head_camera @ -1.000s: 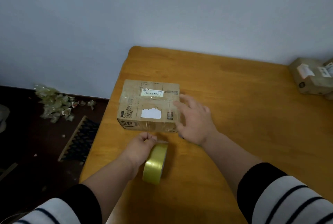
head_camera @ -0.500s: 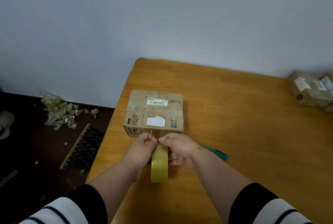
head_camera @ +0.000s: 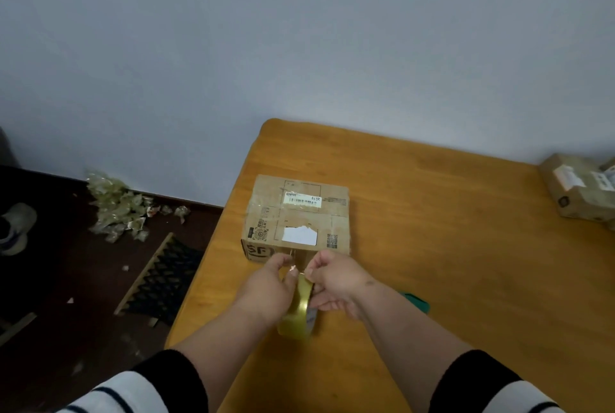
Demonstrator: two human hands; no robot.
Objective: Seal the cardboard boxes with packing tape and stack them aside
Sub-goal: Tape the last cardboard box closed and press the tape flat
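Hands round tape roll, box beyond

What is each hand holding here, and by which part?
Both hold the tape roll: the left hand pinches near its top edge, the right hand grips its right side and pinches at the top.

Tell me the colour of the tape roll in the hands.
Yellowish-gold, slightly translucent tape roll; the head view, the only one, shows it between both hands.

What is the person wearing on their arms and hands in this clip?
Both hands, the left hand and the right hand, are bare, with no gloves. The forearms are uncovered; pushed-up sleeves are white with thin dark stripes and wide black cuffs.
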